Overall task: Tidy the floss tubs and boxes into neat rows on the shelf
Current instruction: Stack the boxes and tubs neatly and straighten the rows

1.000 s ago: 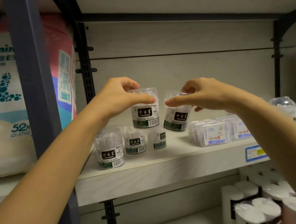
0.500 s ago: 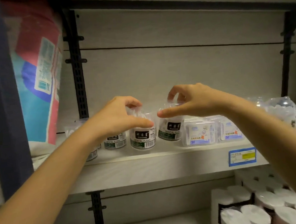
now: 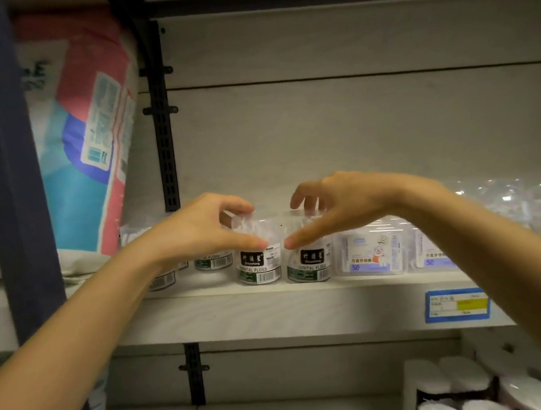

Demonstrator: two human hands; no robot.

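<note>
Two clear floss tubs with black and green labels stand side by side near the front edge of the pale shelf point(image 3: 273, 311). My left hand point(image 3: 198, 232) grips the top of the left tub point(image 3: 259, 266). My right hand point(image 3: 339, 207) grips the top of the right tub point(image 3: 308, 264). Both tubs rest upright on the shelf. More floss tubs point(image 3: 213, 262) stand behind my left wrist, partly hidden. Flat clear floss boxes point(image 3: 371, 254) with purple print lie just right of the tubs, with another floss box point(image 3: 431, 254) beside them.
A large diaper pack point(image 3: 88, 140) leans at the left past a dark upright post point(image 3: 4, 166). Clear domed containers point(image 3: 512, 199) sit at the shelf's right end. A blue price tag point(image 3: 456, 305) is on the shelf edge. White rolls point(image 3: 464, 381) fill the lower shelf at the right.
Both hands have lowered the two tubs from mid-air down onto the shelf, setting them next to each other in front of the other tubs.
</note>
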